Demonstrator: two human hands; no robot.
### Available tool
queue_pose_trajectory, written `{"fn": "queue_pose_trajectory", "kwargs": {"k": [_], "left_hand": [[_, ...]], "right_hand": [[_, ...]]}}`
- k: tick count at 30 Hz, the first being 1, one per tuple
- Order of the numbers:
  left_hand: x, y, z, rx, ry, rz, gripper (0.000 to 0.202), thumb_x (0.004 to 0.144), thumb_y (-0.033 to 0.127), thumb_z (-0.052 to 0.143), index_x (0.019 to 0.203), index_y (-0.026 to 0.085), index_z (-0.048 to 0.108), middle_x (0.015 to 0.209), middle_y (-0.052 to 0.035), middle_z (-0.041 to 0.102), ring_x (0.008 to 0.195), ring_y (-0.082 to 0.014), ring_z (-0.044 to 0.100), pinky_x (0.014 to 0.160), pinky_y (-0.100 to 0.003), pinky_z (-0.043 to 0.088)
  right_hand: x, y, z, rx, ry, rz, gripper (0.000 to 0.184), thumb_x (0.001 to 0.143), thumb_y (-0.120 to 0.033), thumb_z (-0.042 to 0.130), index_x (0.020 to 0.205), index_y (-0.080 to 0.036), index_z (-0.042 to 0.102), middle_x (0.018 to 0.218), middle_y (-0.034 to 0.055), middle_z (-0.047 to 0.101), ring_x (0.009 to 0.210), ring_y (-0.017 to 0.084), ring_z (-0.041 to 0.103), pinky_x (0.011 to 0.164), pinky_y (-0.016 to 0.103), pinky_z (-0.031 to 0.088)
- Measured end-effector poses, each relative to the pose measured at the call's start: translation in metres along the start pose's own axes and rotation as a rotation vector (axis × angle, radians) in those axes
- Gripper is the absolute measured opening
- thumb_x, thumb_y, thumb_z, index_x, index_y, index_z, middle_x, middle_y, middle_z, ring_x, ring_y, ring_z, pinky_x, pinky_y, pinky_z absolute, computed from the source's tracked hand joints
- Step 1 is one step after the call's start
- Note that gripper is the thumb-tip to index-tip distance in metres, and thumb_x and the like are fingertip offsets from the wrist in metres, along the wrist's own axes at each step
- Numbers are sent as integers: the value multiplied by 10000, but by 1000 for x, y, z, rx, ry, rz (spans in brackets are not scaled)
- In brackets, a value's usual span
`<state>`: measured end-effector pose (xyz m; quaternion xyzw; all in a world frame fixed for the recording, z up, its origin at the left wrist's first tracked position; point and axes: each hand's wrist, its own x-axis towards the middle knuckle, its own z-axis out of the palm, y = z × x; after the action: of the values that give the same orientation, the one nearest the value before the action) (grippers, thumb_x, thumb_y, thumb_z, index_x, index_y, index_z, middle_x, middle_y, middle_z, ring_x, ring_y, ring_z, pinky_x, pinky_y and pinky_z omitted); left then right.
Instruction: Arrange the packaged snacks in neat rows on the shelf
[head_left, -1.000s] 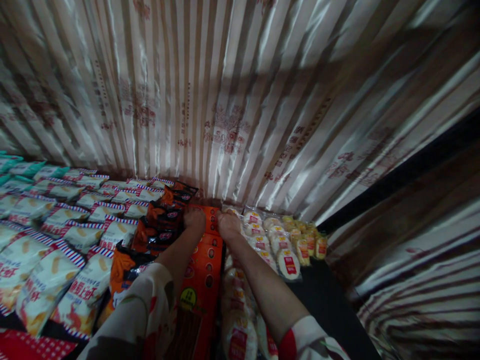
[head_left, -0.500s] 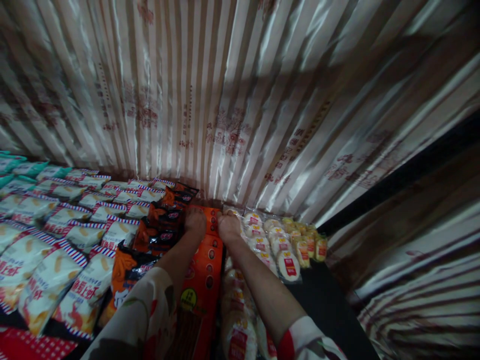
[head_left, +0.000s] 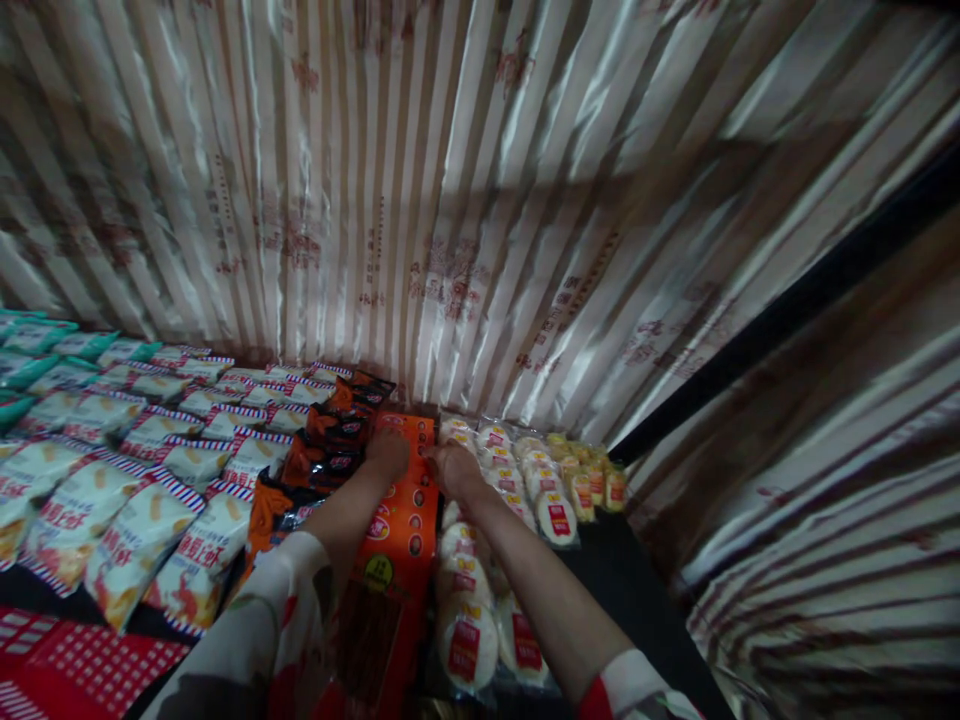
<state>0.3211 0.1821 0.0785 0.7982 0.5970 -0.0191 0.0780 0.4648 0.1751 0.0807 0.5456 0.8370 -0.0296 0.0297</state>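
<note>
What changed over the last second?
The left hand and right hand have drawn back slightly toward the wearer along the orange packs; the view shifted a little too. No grasp or release is discernible. White bags and crackers stayed put.

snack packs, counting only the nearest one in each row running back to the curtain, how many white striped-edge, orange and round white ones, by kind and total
White striped-edge bags: 4 (leftmost cut off)
Orange-and-black bag: 1
Flat orange pack: 1
Round white cracker packs: 3
Total: 9
</note>
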Motion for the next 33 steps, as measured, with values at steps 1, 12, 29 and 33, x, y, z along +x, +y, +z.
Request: {"fn": "queue_pose_trajectory", "kwargs": {"k": [1, 12, 29, 33], "left_hand": [[-3, 0, -1, 19, -6, 6, 323, 876, 338, 559, 1141, 153, 552, 1191, -87, 559, 1060, -221, 556, 892, -450, 475], [-12, 2, -7, 107, 0, -26, 313, 876, 329, 561, 1131, 148, 558, 1184, -87, 565, 1063, -220, 556, 895, -448, 475], [-6, 5, -5, 24, -127, -202, 311, 883, 344, 549, 1127, 151, 558, 1150, -80, 580, 1010, -204, 579, 856, -426, 497], [-5, 5, -5, 9, -138, -228, 309, 884, 343, 547, 1127, 152, 556, 1134, -77, 584, 981, -196, 588, 830, -410, 510]], "right_hand": [[-2, -1, 0, 1, -5, -6, 275, 862, -173, 480, 1038, -209, 688, 956, 74, 713, 941, 182, 596, 780, 232, 402], [-8, -4, -1, 39, 9, 20, 238, 813, -151, 534, 947, -195, 725, 974, 60, 720, 965, 188, 576, 870, 241, 363], [-1, -1, 5, 43, 32, 40, 225, 843, -176, 502, 909, -200, 716, 853, 74, 726, 946, 223, 558, 822, 300, 332], [5, 0, 9, 29, 32, 40, 216, 832, -160, 515, 872, -191, 725, 819, 61, 731, 867, 193, 572, 816, 265, 350]]}}
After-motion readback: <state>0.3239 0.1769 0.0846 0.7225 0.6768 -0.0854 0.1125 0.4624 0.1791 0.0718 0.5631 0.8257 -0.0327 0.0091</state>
